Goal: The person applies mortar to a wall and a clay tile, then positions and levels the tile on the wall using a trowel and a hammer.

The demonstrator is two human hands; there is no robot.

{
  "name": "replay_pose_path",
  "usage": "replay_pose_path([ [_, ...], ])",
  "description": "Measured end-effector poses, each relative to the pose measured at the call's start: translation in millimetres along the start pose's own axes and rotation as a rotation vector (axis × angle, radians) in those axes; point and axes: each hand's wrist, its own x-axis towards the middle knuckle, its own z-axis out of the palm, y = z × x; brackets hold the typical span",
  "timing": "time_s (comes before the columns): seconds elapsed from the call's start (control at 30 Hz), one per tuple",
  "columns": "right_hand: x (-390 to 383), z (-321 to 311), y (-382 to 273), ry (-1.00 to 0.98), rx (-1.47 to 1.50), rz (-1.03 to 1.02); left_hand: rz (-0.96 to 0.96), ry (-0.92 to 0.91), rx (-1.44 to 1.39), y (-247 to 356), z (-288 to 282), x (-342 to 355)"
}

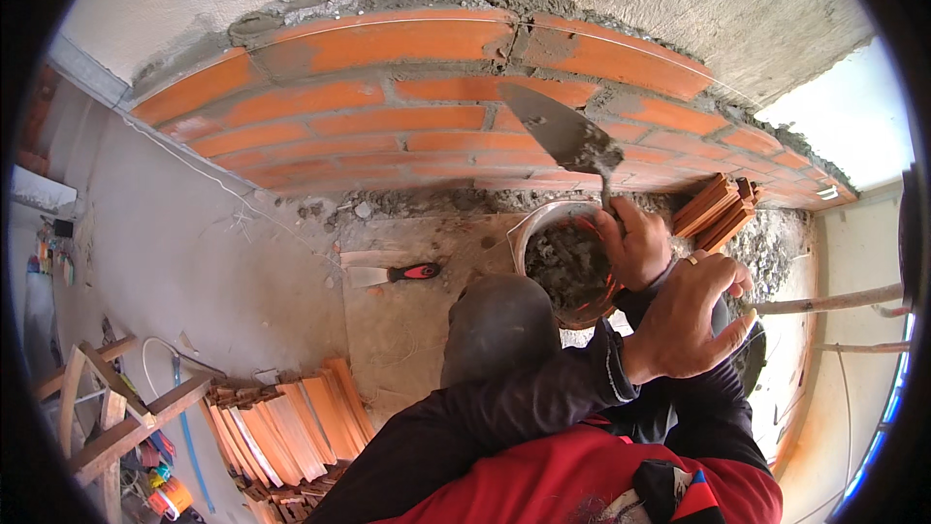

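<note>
My right hand point(638, 243) is closed round the handle of a pointed brick trowel point(564, 131). The blade, smeared with grey mortar near its heel, points up and left in front of the brick wall point(398, 122). Below the trowel stands a bucket point(520, 245) holding wet grey mortar point(567, 267). My left arm crosses over the right one, and my left hand point(690, 316), with a ring on a finger, hangs beside the right wrist. Its thumb is spread from loosely bent fingers, and nothing shows in it. My knee point(499, 330) is close to the bucket.
A putty knife point(393, 274) with a red and black handle lies left of my knee. Bricks point(718, 209) lean by the wall at right; more bricks point(301, 427) are stacked at lower left, beside a wooden frame point(136, 417). A string point(407, 20) runs along the top course.
</note>
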Motion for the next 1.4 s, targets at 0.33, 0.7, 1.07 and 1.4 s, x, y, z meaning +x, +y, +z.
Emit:
replay_pose_path([
  [0.33,15.5,-1.0,36.2,0.049,-0.035,0.048,-0.024,-0.008,-0.024,8.6,-23.3,4.5],
  [0.7,29.7,17.5,35.9,0.095,0.001,-0.045,-0.006,0.011,0.065,-1.5,-18.0,5.1],
  [1.07,4.1,31.1,27.8,0.009,0.469,0.100,0.037,-0.009,0.146,-3.1,-2.7,7.6],
  [1.4,9.6,87.8,37.7,0.050,0.439,-0.005,0.059,-0.010,0.264,-3.5,-2.2,6.4],
])
